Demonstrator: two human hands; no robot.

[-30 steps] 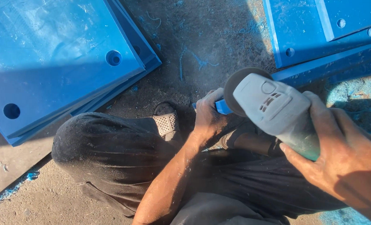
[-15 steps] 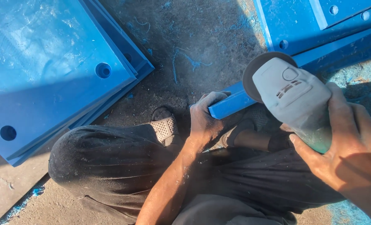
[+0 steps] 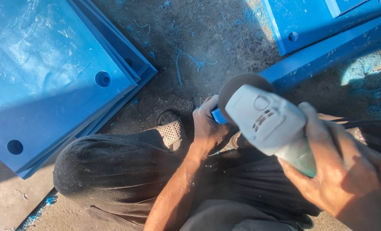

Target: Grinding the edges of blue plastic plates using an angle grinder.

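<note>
— Gripping what, exactly?

— My right hand (image 3: 327,171) is wrapped tight around the body of a grey angle grinder (image 3: 269,124), its dark disc guard facing up and away from me. My left hand (image 3: 207,124) is closed over the near end of a long blue bar (image 3: 323,55), which runs away up to the right across the ground.

— And around you?

— I'm crouched, dark trousers (image 3: 113,167) dusty, one sandal (image 3: 170,130) just beside my left hand. A stack of blue plates (image 3: 49,85) with round holes lies to the left on gritty concrete (image 3: 207,34) strewn with blue shavings.
</note>
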